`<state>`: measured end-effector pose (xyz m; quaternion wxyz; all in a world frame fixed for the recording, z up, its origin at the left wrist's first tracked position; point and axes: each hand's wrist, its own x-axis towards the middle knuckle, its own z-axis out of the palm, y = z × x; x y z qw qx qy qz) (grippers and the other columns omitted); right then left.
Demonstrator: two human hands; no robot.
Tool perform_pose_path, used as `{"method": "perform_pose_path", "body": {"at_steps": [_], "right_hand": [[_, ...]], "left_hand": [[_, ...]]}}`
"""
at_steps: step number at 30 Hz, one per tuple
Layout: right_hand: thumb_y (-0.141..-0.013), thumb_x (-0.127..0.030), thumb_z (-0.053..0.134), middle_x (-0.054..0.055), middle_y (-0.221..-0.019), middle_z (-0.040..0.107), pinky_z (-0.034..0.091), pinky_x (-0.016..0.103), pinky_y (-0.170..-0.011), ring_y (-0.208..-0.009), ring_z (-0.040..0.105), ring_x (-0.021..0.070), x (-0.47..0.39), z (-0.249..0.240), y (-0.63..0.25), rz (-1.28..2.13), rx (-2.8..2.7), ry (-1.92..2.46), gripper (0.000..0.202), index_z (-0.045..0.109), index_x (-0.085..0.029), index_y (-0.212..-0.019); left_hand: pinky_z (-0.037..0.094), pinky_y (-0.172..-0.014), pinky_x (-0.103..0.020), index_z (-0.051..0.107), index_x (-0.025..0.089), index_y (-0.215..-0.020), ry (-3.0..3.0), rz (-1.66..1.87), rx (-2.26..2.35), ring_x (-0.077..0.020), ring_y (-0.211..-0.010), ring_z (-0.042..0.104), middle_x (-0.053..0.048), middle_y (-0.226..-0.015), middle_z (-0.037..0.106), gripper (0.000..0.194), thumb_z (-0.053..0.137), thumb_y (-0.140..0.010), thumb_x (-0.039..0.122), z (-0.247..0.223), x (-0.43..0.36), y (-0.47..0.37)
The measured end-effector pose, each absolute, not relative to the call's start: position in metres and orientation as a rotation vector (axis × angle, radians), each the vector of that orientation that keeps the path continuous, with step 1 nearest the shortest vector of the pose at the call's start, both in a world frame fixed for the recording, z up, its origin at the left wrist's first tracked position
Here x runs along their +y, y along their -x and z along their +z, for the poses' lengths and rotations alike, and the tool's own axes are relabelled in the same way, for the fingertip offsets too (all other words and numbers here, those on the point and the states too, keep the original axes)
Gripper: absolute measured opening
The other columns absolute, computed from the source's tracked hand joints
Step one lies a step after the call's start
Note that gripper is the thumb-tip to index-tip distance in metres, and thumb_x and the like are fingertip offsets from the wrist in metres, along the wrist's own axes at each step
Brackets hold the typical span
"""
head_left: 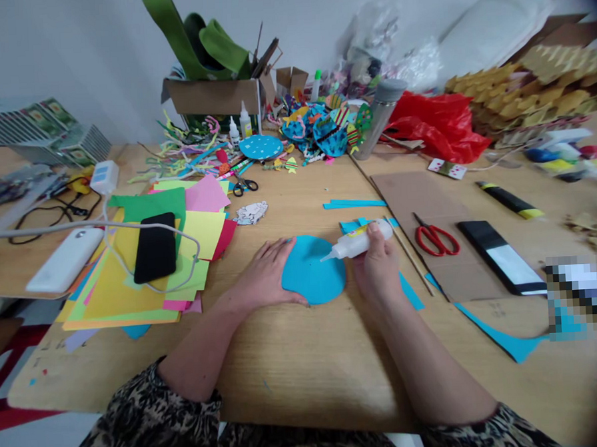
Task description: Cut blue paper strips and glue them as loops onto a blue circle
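Note:
A round blue paper circle (317, 270) lies on the wooden table in front of me. My left hand (268, 273) grips its left side, fingers along the upper left edge and thumb at the lower edge. In my right hand (379, 262) is a white squeeze glue bottle (352, 243), tilted with its nozzle pointing left over the circle. Whether the tip touches the paper, I cannot tell. Behind the bottle are small blue paper scraps (353, 225). A thin wooden stick (414, 261) lies to the right of my right hand.
Coloured paper sheets (123, 306) with a black phone (155, 247) are at left. Red-handled scissors (437, 240) and another phone (503, 258) rest on brown cardboard (407, 194) at right. Craft pieces, a tumbler (380, 116) and a box (212, 98) stand behind.

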<state>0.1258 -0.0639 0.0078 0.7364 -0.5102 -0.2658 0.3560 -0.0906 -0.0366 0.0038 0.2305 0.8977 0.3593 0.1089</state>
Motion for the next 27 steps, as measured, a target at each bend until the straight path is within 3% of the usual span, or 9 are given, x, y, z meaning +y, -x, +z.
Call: {"method": "perform_pose_path", "body": {"at_steps": [8,21,27], "right_hand": [[-0.081,-0.052,0.063,-0.002,-0.064,0.053,0.045,0.026,-0.052,-0.057,0.053,0.0125,-0.071,0.009,-0.123,0.615,-0.837,1.273,0.033,0.053,-0.020,-0.077],[-0.077,-0.046,0.069,-0.001,-0.077,0.057,0.045,0.030,-0.059,-0.066,0.054,0.0150,-0.078,0.002,-0.121,0.498,-1.043,1.401,0.034,0.054,-0.022,-0.095],[-0.076,-0.042,0.070,-0.001,-0.076,0.059,0.046,0.030,-0.056,-0.066,0.056,0.0161,-0.080,0.004,-0.117,0.494,-1.091,1.383,0.028,0.055,-0.024,-0.091]], "left_hand": [[0.021,-0.116,-0.050,0.018,0.016,-0.149,-2.458,0.288,0.984,-0.0345,-0.142,0.027,-0.020,-0.154,0.029,0.123,0.078,-0.054,0.067,0.005,-0.036,0.090],[0.020,-0.116,-0.051,0.017,0.017,-0.149,-2.442,0.277,0.998,-0.0336,-0.143,0.025,-0.019,-0.155,0.028,0.121,0.078,-0.056,0.064,0.007,-0.038,0.089],[0.018,-0.117,-0.050,0.016,0.019,-0.150,-2.441,0.266,0.993,-0.0330,-0.143,0.025,-0.018,-0.155,0.026,0.120,0.078,-0.056,0.063,0.007,-0.037,0.089]]}}
